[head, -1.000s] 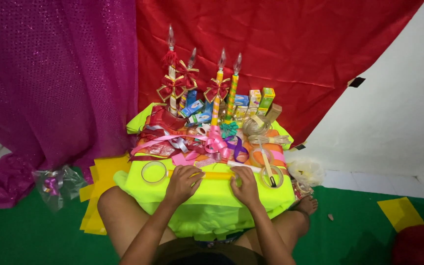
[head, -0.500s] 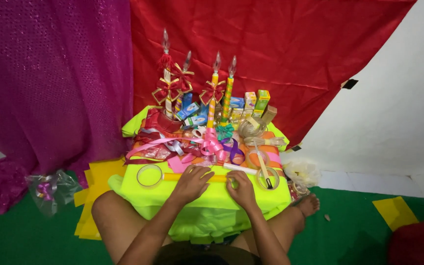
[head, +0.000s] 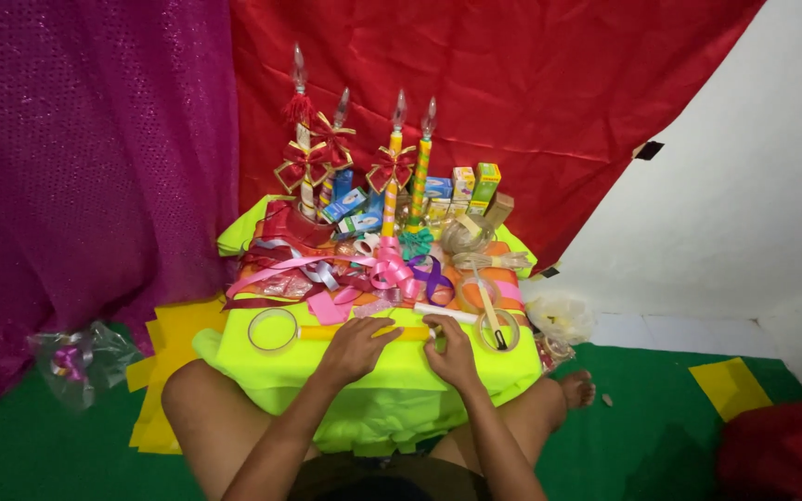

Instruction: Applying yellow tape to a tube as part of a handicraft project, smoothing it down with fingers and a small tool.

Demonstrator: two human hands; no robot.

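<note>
I sit on the floor with a low table [head: 262, 366] draped in neon-yellow cloth over my lap. My left hand [head: 356, 345] lies palm down on a long yellow-orange stick [head: 319, 331] that rests on the cloth. My right hand [head: 450, 351] is curled at the stick's right end, fingertips pinching something small there. A clear tape roll [head: 273, 329] sits to the left of my left hand. A second tape roll with scissors [head: 496, 329] on it lies right of my right hand.
Pink, purple and red ribbons [head: 364, 276] pile up behind my hands. Several tall decorated sticks with red bows [head: 303, 167] stand at the back beside small coloured boxes [head: 471, 186]. Yellow sheets [head: 174, 348] and a plastic bag [head: 81, 357] lie on the green floor at left.
The view has shifted slightly; both hands stay on the stick, with the left hand sliding a little toward the right hand.
</note>
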